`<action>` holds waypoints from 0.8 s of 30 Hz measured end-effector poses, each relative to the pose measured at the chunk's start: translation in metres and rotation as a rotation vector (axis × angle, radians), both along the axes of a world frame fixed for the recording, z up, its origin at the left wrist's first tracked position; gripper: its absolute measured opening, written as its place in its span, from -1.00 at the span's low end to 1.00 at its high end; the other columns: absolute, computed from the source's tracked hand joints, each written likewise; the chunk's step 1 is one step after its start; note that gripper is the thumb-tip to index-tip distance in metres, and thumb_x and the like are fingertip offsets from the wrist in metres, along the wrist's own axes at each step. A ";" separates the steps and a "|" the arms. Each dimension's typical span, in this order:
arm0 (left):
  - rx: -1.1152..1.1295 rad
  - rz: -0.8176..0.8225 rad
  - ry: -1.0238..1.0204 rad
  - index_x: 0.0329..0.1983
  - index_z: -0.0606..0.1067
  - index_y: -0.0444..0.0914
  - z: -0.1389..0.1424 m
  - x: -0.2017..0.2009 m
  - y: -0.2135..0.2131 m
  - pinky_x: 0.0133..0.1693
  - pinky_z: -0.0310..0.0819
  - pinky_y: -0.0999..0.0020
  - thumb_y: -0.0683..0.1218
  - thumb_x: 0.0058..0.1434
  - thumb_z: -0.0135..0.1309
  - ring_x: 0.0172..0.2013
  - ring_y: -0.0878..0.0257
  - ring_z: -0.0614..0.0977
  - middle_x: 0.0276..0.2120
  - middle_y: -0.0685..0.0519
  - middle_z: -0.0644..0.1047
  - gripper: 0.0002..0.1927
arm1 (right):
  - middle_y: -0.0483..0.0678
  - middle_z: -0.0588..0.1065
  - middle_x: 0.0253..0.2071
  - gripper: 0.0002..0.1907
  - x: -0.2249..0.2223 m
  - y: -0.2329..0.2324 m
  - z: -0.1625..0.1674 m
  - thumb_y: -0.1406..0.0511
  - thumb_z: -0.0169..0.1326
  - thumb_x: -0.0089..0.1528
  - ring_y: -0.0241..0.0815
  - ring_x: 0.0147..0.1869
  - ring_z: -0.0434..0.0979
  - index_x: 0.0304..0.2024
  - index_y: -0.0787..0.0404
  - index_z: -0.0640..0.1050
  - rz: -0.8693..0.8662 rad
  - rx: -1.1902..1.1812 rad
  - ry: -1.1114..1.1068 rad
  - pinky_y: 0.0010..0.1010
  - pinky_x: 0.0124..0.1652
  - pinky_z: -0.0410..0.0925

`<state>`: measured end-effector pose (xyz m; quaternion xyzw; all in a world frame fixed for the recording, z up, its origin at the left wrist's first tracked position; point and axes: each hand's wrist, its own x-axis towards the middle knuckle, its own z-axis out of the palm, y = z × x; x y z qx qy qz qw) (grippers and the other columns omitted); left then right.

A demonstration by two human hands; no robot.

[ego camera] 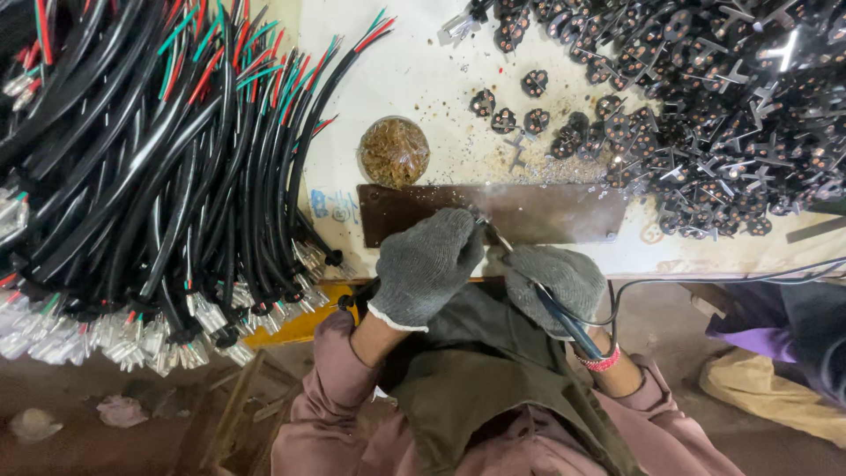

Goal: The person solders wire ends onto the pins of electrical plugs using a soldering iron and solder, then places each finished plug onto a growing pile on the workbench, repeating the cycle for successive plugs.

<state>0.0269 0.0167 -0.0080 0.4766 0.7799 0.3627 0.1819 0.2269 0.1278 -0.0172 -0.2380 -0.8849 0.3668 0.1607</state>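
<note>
My left hand (426,263), in a grey knit glove, is closed over the end of a black cable (351,298) at the front edge of a brown metal plate (546,211). My right hand (557,278), also gloved, grips a soldering iron (564,319) with a blue and black handle. Its thin tip (492,231) points up-left and meets the left hand's fingers over the plate. A faint wisp of smoke rises there. What the left fingers pinch is hidden.
A big bundle of black cables (150,176) with red and green wires and clear-sleeved plugs fills the left. A heap of small black plug inserts (705,106) covers the upper right. A round tin of brown residue (394,152) sits behind the plate. The iron's cord (705,280) trails right.
</note>
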 end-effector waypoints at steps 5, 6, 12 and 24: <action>0.024 0.004 -0.010 -0.22 0.52 -0.16 -0.005 0.002 -0.001 -0.38 0.49 0.15 -0.11 0.27 0.18 -0.38 0.05 0.63 -0.35 0.01 0.57 -0.92 | 0.03 0.62 -0.16 -0.72 -0.008 0.002 0.005 0.35 0.34 0.17 0.02 -0.14 0.69 -0.08 0.21 0.60 0.083 -0.037 0.069 -0.26 -0.14 0.53; 0.025 -0.003 -0.017 -0.21 0.52 -0.16 -0.006 0.003 -0.002 -0.38 0.50 0.15 -0.10 0.28 0.18 -0.37 0.05 0.63 -0.34 0.01 0.57 -0.92 | 0.02 0.62 -0.17 -0.72 -0.008 0.002 0.006 0.36 0.35 0.19 0.00 -0.14 0.69 -0.07 0.21 0.60 0.099 -0.067 0.087 -0.28 -0.15 0.54; 0.038 0.033 0.055 -0.21 0.52 -0.17 -0.007 0.004 -0.002 -0.39 0.49 0.13 -0.09 0.25 0.18 -0.41 0.03 0.62 -0.34 0.01 0.57 -0.90 | 0.04 0.62 -0.17 -0.71 -0.009 0.000 0.006 0.36 0.34 0.17 0.04 -0.14 0.68 -0.08 0.22 0.58 0.091 -0.047 0.076 -0.26 -0.14 0.51; 0.049 0.022 0.002 -0.27 0.47 -0.19 0.003 -0.002 0.002 -0.39 0.48 0.13 -0.10 0.29 0.18 -0.40 0.02 0.60 -0.38 -0.02 0.52 -0.88 | 0.07 0.62 -0.14 -0.68 -0.012 0.007 0.008 0.38 0.32 0.15 0.08 -0.09 0.68 -0.05 0.25 0.58 0.110 -0.103 0.105 -0.22 -0.08 0.52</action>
